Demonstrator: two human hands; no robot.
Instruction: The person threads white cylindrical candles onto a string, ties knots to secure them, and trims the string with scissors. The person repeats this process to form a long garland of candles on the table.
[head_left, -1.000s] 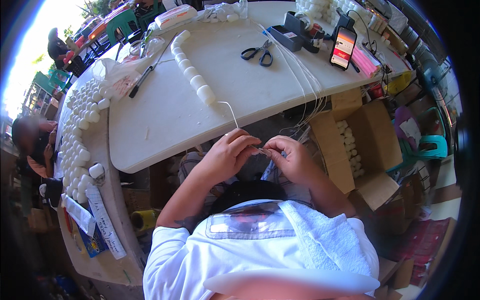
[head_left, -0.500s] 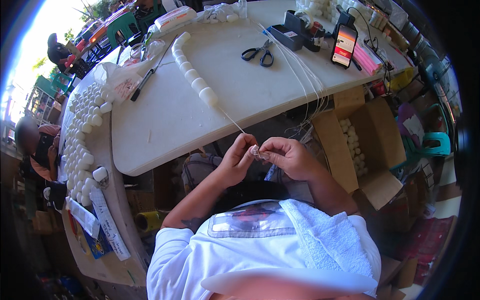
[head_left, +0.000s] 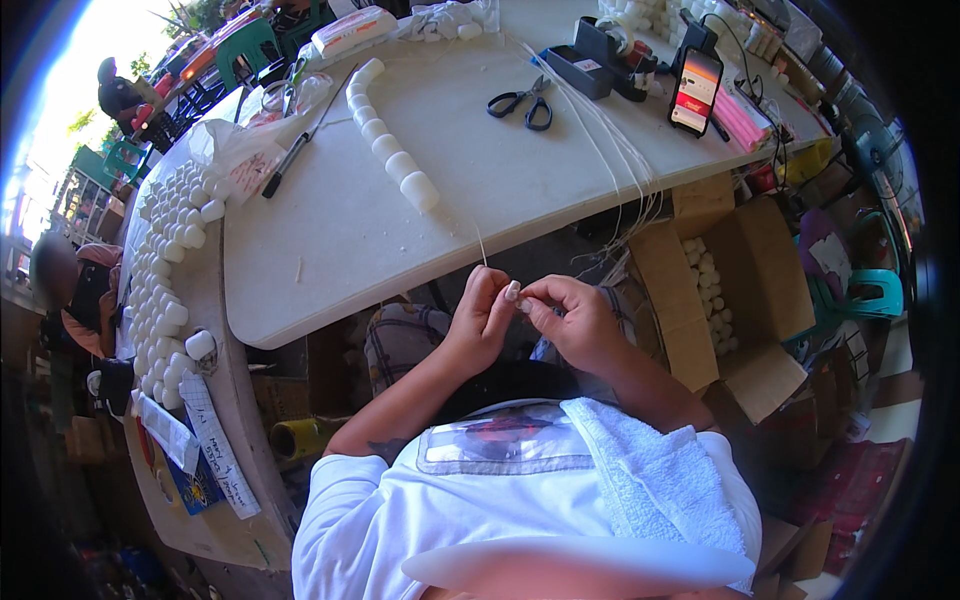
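Note:
My left hand point(head_left: 478, 322) is closed in a pinch on a thin white string point(head_left: 484, 250), in front of the table's near edge. The string rises from its fingers toward a curved row of white cylindrical pieces point(head_left: 385, 148) lying end to end on the table. Fingertips touching those of the left, my right hand point(head_left: 578, 322) is pinched too. What lies between its fingers is too small to make out. Black-handled scissors point(head_left: 520, 103) rest on the table beyond my hands, and a bundle of loose pale strings point(head_left: 612, 150) hangs over the edge to their right.
Many white pieces point(head_left: 165, 290) cover the left side table. A black pen point(head_left: 287, 165) lies near a plastic bag point(head_left: 235, 160). A phone point(head_left: 694, 92) stands at the right beside a black tray point(head_left: 577, 72). An opened carton point(head_left: 755, 280) holds more white pieces. Another person point(head_left: 88, 290) sits far left.
The string between my left hand and the row now runs more upright and looks slacker. My hands stay together, with the fingers slightly shifted.

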